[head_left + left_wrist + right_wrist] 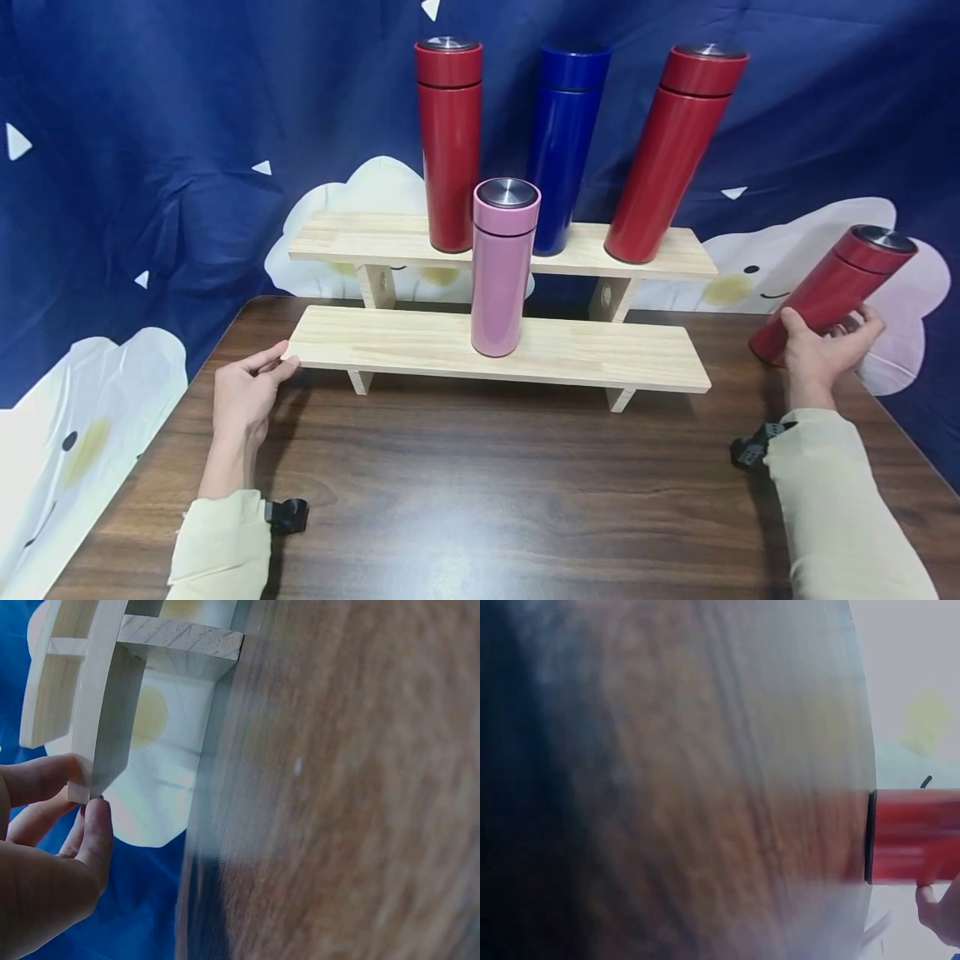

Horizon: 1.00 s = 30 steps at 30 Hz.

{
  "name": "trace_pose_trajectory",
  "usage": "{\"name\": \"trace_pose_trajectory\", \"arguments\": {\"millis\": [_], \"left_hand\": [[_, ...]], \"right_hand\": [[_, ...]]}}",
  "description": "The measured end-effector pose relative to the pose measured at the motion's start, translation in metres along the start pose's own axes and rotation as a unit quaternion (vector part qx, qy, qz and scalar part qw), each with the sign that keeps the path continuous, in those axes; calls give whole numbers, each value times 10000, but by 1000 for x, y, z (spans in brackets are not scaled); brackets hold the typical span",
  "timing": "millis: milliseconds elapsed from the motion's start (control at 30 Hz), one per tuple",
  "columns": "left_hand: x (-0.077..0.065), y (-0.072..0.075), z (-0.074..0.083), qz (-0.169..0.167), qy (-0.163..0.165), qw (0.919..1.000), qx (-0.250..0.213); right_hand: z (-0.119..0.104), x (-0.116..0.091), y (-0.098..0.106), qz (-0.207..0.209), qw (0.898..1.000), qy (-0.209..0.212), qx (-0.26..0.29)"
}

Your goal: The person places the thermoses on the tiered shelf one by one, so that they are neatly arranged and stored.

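At the left end of the two-tier wooden shelf, my left hand pinches the corner of the lower board. The left wrist view shows the thumb and fingers on either side of that board's end. My right hand holds a red thermos flask low on its body, at the table's right side. In the right wrist view the base of this red flask is at the tabletop, with one fingertip against its side. A pink thermos flask stands on the lower board, right of its middle.
On the upper board stand a red flask, a blue flask and another red flask. The shelf rests on a brown wooden table. Behind hangs a blue cloth with cloud prints.
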<state>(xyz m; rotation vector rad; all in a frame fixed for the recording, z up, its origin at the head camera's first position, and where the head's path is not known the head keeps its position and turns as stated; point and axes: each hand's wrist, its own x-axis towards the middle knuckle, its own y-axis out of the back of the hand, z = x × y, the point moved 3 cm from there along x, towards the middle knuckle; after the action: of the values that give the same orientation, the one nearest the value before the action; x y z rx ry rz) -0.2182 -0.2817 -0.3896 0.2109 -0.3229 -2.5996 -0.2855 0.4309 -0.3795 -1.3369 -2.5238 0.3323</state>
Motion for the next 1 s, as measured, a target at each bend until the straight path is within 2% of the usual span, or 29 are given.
{"name": "trace_pose_trajectory", "arguments": {"millis": [200,400,700,1000], "left_hand": [[-1,-1,0,-11,-42,10000,39],[-1,-1,-1,-27,-68,10000,66],[-1,3,0,28,-41,9999,108],[-2,1,0,-3,-17,10000,82]], "right_hand": [[-3,1,6,32,9996,-233,-171],[-6,3,10,183,9985,-394,319],[-8,-1,10,89,9998,-194,-42],[-17,-10,9,-76,9977,-570,372]]}}
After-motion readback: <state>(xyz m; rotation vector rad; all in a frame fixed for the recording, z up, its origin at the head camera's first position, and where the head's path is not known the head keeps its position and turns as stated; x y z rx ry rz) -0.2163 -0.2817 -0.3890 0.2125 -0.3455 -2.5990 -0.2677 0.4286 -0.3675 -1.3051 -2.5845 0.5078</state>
